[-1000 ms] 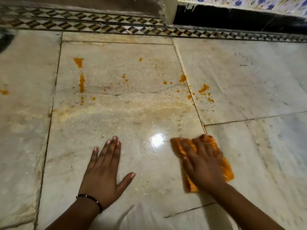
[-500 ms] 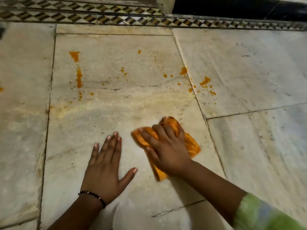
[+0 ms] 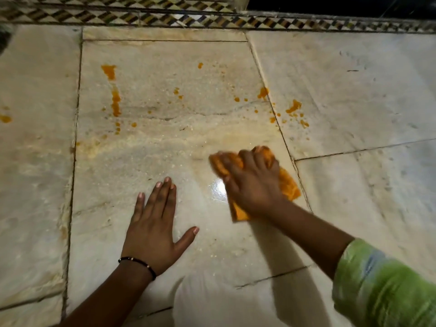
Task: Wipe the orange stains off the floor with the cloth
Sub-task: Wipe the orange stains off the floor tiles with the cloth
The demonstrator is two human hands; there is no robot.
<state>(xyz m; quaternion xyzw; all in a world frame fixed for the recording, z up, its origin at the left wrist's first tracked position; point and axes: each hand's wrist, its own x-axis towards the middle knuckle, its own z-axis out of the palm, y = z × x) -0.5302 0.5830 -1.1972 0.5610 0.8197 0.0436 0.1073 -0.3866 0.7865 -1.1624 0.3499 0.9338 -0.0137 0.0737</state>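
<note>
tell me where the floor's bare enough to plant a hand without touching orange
Bare marble: the near right slab beyond the cloth, and the patch between the left hand and the streak. Crowded: splatters ahead of the right hand.

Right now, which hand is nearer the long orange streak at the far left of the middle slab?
Left. The left hand lies flat on the floor, below the long orange streak. The right hand, pressing the cloth, is farther right.

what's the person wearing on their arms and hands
The left hand is bare, with a thin black beaded bracelet at the wrist. The right hand is bare too; its forearm ends in a green and pale blue mottled sleeve.
</note>
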